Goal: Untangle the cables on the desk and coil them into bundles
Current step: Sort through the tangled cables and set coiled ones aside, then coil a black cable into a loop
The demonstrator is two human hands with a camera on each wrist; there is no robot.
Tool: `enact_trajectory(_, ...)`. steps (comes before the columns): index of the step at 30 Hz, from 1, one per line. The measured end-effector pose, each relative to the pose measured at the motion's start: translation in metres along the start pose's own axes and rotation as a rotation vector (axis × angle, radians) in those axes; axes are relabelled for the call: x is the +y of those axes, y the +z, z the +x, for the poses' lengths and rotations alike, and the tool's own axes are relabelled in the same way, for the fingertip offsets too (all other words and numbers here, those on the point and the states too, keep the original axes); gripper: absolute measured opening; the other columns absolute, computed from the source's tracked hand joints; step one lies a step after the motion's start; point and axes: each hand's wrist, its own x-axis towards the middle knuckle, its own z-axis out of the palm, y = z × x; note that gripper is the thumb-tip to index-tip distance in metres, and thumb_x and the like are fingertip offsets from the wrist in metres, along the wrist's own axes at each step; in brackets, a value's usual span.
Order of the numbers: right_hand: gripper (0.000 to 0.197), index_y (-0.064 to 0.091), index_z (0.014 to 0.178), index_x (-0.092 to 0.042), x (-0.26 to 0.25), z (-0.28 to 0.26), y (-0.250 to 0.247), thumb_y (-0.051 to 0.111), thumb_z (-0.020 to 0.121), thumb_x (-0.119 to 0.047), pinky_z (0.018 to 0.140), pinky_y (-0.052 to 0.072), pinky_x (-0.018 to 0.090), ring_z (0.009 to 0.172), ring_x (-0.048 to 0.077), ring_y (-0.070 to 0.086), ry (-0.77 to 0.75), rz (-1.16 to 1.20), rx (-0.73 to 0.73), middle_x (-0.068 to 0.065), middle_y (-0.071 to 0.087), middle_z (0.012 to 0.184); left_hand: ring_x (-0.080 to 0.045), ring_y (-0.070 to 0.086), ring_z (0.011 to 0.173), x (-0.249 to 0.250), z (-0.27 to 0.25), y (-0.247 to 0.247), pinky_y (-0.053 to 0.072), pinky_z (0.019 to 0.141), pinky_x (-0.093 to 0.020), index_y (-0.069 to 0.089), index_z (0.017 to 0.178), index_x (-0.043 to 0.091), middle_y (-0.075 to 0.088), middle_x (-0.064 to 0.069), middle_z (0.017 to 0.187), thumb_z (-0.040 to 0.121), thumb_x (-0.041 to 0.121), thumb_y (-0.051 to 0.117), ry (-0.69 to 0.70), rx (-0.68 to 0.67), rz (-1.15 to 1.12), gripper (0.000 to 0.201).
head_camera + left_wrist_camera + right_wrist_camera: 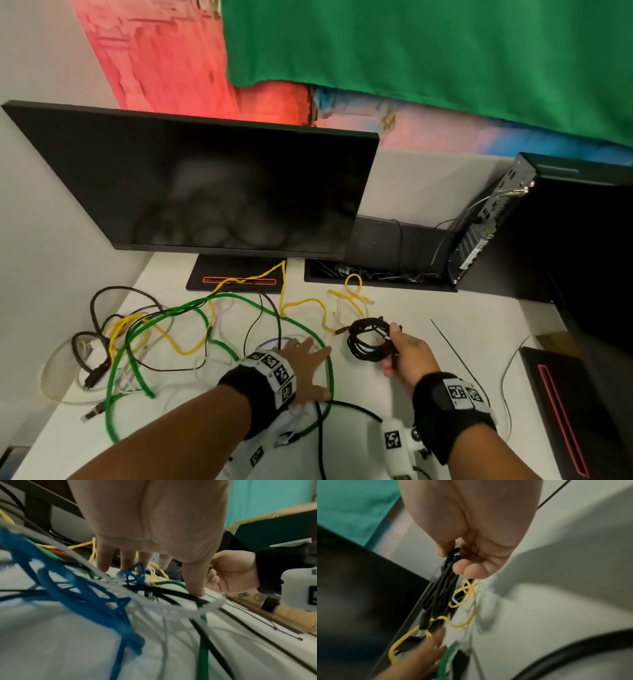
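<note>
I am holding a black coil point(370, 339) in my right hand point(407, 356), fingers and thumb curled round its strands, just right of the green cable point(305, 329), which is looping wide over the white counter point(394, 305). My left hand point(305, 363) is lying spread and flat inside that green loop, fingers straight, gripping nothing.

From the head view I am seeing the whole tangle: a yellow cable point(301, 303) running behind the green cable toward the monitor point(205, 185), and thin black and white cables piling up left of the green loop.

The left wrist view is showing what the head view hides: a blue cable point(82, 591) lying under my palm, and my thumb point(195, 580) pressing on a black cable point(180, 595) where it is crossing the green cable. My right hand is also appearing there, beyond the thumb.

The right wrist view is showing my fingertips point(469, 569) closing on the coil's bunched strands point(440, 591), with yellow loops point(467, 588) lying beyond them. It is too blurred to tell whether the coil is touching the counter.
</note>
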Motion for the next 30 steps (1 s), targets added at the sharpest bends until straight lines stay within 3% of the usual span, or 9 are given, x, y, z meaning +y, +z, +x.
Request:
enact_trajectory(7, 0.051, 0.067, 0.096, 0.002, 0.005, 0.03, -0.034, 0.044, 0.104, -0.043, 0.049, 0.05, 0.032, 0.052, 0.022, 0.054, 0.142, 0.089, 0.125, 0.014, 0.063, 0.065, -0.03, 0.035, 0.137, -0.04, -0.017, 0.006, 0.03, 0.111, -0.043, 0.013, 0.152, 0.04, 0.033, -0.007, 0.152, 0.069, 0.09, 0.038, -0.178, -0.007, -0.008, 0.1)
enact_trajectory(12, 0.044, 0.063, 0.104, -0.001, -0.004, 0.042, -0.048, 0.044, 0.105, -0.04, 0.047, 0.052, 0.03, 0.061, 0.022, 0.063, 0.198, 0.05, 0.139, 0.018, 0.07, 0.088, -0.026, 0.051, 0.121, -0.07, -0.052, 0.004, 0.043, 0.102, -0.038, 0.022, 0.146, 0.044, 0.048, -0.001, 0.133, 0.069, 0.075, 0.055, -0.27, 0.025, -0.111, 0.089)
enact_trajectory(15, 0.041, 0.062, 0.108, 0.0, -0.007, 0.048, -0.054, 0.046, 0.105, -0.037, 0.048, 0.05, 0.032, 0.063, 0.025, 0.064, 0.221, 0.064, 0.152, 0.021, 0.07, 0.097, -0.017, 0.058, 0.108, -0.083, -0.069, -0.002, 0.047, 0.093, -0.029, 0.044, 0.133, 0.038, 0.058, 0.004, 0.12, 0.071, 0.064, 0.063, -0.288, -0.029, -0.158, 0.071)
enact_trajectory(18, 0.039, 0.062, 0.11, 0.003, -0.007, 0.055, -0.059, 0.05, 0.104, -0.034, 0.046, 0.044, 0.033, 0.058, 0.025, 0.059, 0.234, 0.062, 0.115, 0.019, 0.066, 0.088, -0.015, 0.062, 0.095, -0.072, -0.07, -0.018, 0.049, 0.079, -0.026, 0.063, 0.106, 0.026, 0.065, 0.005, 0.104, 0.067, 0.065, 0.057, -0.409, -0.06, -0.068, 0.056)
enact_trajectory(20, 0.036, 0.062, 0.109, 0.002, -0.005, 0.059, -0.055, 0.054, 0.102, -0.032, 0.047, 0.045, 0.033, 0.058, 0.026, 0.06, 0.224, 0.033, 0.125, 0.02, 0.068, 0.089, -0.02, 0.06, 0.096, -0.052, -0.059, -0.03, 0.046, 0.078, -0.032, 0.062, 0.099, 0.024, 0.063, 0.002, 0.103, 0.065, 0.07, 0.046, -0.453, 0.129, 0.076, 0.059)
enact_trajectory(23, 0.033, 0.065, 0.102, 0.001, -0.002, 0.063, -0.054, 0.06, 0.099, -0.032, 0.052, 0.051, 0.033, 0.061, 0.025, 0.063, 0.198, -0.012, 0.123, 0.019, 0.072, 0.084, -0.025, 0.053, 0.109, -0.001, -0.018, -0.038, 0.042, 0.087, -0.039, 0.056, 0.11, 0.03, 0.057, 0.0, 0.116, 0.07, 0.068, 0.038, -0.194, 0.41, 0.083, 0.058)
enact_trajectory(26, 0.032, 0.065, 0.101, 0.003, -0.001, 0.064, -0.053, 0.062, 0.098, -0.028, 0.051, 0.049, 0.033, 0.058, 0.025, 0.062, 0.192, 0.001, 0.095, 0.014, 0.068, 0.071, -0.03, 0.021, 0.143, 0.024, 0.02, -0.031, 0.022, 0.111, -0.054, 0.024, 0.145, 0.044, 0.02, -0.001, 0.157, 0.077, 0.069, 0.043, -0.125, 0.175, 0.01, 0.076)
enact_trajectory(28, 0.029, 0.065, 0.101, 0.005, -0.001, 0.067, -0.055, 0.063, 0.098, -0.024, 0.053, 0.05, 0.033, 0.058, 0.026, 0.063, 0.184, 0.011, 0.095, 0.013, 0.068, 0.066, -0.033, 0.0, 0.149, 0.013, 0.03, -0.018, 0.009, 0.116, -0.059, 0.005, 0.151, 0.044, -0.012, 0.001, 0.163, 0.081, 0.069, 0.047, -0.225, 0.007, 0.014, 0.085)
enact_trajectory(30, 0.027, 0.065, 0.099, 0.005, -0.001, 0.071, -0.059, 0.064, 0.097, -0.021, 0.058, 0.054, 0.036, 0.058, 0.028, 0.064, 0.175, 0.015, 0.117, 0.016, 0.072, 0.069, -0.033, -0.003, 0.15, -0.008, 0.026, -0.001, 0.01, 0.116, -0.06, 0.001, 0.151, 0.044, -0.022, 0.003, 0.161, 0.08, 0.067, 0.049, -0.295, -0.038, 0.0, 0.088)
